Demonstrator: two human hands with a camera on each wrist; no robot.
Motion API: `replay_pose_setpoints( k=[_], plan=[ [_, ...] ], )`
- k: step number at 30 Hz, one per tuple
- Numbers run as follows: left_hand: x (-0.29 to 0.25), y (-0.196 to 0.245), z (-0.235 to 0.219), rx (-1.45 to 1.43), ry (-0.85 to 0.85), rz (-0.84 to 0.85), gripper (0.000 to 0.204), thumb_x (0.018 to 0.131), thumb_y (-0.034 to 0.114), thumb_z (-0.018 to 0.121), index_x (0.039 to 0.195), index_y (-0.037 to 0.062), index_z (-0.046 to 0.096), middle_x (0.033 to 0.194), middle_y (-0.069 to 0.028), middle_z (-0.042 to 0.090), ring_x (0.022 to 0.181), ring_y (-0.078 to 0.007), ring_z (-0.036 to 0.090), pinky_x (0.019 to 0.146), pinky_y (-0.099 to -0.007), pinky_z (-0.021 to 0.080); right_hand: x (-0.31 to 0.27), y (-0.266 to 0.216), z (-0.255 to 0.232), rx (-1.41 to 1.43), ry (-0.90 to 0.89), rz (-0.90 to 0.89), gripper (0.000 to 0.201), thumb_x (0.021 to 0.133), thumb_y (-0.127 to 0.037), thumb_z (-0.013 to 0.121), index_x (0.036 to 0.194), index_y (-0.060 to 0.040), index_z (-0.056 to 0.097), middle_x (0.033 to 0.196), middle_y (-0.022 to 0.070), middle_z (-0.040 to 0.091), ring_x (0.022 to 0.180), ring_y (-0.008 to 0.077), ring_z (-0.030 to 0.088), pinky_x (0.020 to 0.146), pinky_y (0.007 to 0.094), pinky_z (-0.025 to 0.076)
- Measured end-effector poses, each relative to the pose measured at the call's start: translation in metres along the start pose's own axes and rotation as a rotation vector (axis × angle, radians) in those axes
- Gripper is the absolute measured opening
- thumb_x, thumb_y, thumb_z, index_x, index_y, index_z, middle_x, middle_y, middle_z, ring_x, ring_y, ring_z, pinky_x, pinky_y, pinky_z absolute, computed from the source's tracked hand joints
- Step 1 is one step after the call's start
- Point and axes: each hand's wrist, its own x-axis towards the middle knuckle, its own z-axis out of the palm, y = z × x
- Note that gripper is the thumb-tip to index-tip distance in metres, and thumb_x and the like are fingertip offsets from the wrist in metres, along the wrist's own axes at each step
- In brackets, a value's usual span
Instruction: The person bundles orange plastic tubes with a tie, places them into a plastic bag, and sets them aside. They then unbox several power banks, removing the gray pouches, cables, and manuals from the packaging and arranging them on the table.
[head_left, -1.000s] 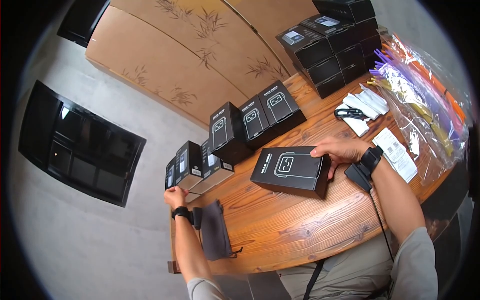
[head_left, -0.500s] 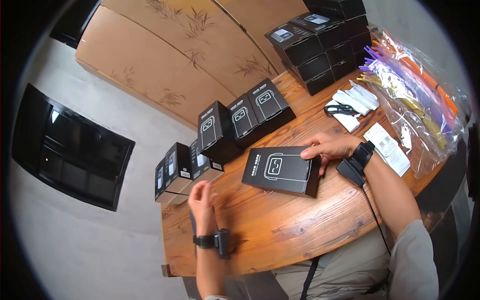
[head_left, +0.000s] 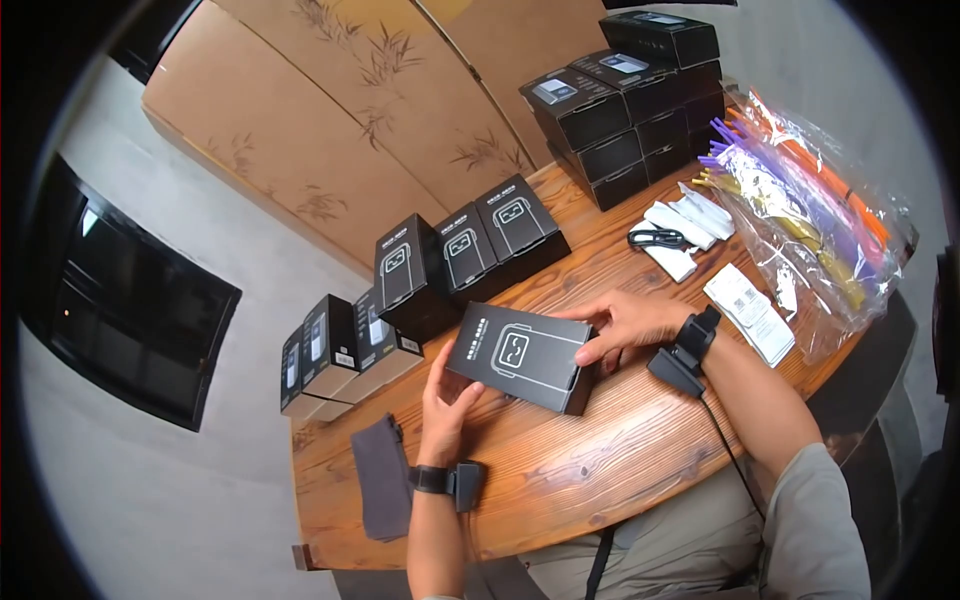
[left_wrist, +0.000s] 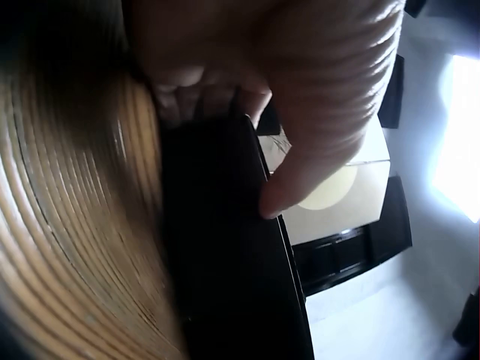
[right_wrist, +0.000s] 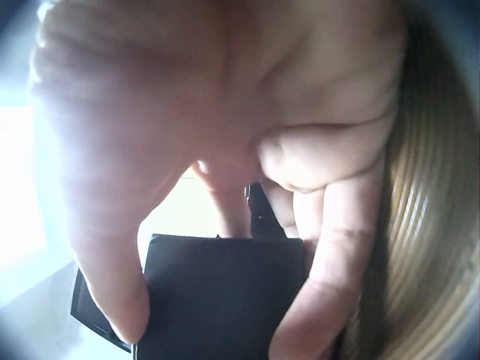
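Head: black printed carton (head_left: 515, 355) between the hands, left hand (head_left: 443, 415) and right hand (head_left: 637, 325) gripping opposite ends; lift off tabletop (head_left: 540, 500) cannot be told | Left wrist: thumb against carton edge, fingers at its end | Right wrist: thumb and fingers straddle its end | Judged: two-handed positioning step; next move calls for even, gentle support
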Motion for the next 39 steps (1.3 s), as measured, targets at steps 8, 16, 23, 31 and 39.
replay_pose_setpoints(
  k=[8,16,23,31,39],
  plan=[
    [-0.001,-0.015,-0.022,-0.110,0.054,0.061,0.073,0.086,-0.005,0.064,0.150,0.0026,0.029,0.146,-0.0135,0.040,0.136,-0.0240,0.040,0.116,-0.0369,0.031,0.013,0.004,0.029,-0.531,0.198,-0.398,0.076,0.073,-0.042,0.084,0.136,-0.0072,0.057,0.114,0.0107,0.059,0.089,0.0153,0.056,0.075,0.0277,0.049],
    [-0.001,-0.012,-0.023,-0.097,0.050,0.051,0.068,0.087,-0.004,0.065,0.146,-0.0002,0.032,0.142,-0.0136,0.044,0.135,-0.0232,0.042,0.114,-0.0357,0.034,0.017,0.007,0.032,-0.515,0.257,-0.476,0.073,0.071,-0.037,0.086,0.133,-0.0073,0.060,0.122,0.0078,0.060,0.089,0.0143,0.057,0.071,0.0250,0.048],
    [-0.005,-0.010,-0.024,-0.032,0.026,0.083,0.069,0.088,0.001,0.066,0.148,0.0023,0.032,0.142,-0.0134,0.045,0.135,-0.0233,0.043,0.114,-0.0361,0.034,0.013,-0.001,0.040,-0.572,0.267,-0.462,0.065,0.072,-0.033,0.085,0.125,-0.0034,0.065,0.113,0.0096,0.065,0.089,0.0163,0.060,0.073,0.0257,0.050],
    [-0.007,-0.011,-0.022,-0.037,0.010,0.060,0.073,0.085,-0.003,0.068,0.147,0.0027,0.031,0.140,-0.0129,0.046,0.133,-0.0214,0.043,0.113,-0.0346,0.033,0.018,0.004,0.034,-0.560,0.307,-0.584,0.057,0.073,-0.029,0.085,0.120,-0.0024,0.068,0.120,0.0116,0.062,0.110,0.0214,0.060,0.090,0.0318,0.050],
    [-0.008,-0.007,-0.023,0.005,0.023,0.101,0.059,0.092,0.003,0.064,0.145,0.0007,0.038,0.138,-0.0126,0.050,0.129,-0.0206,0.048,0.110,-0.0337,0.037,0.016,0.001,0.044,-0.263,0.164,-0.496,0.077,0.072,-0.028,0.085,0.140,-0.0077,0.053,0.138,0.0110,0.050,0.126,0.0232,0.049,0.104,0.0357,0.042]
  ],
)
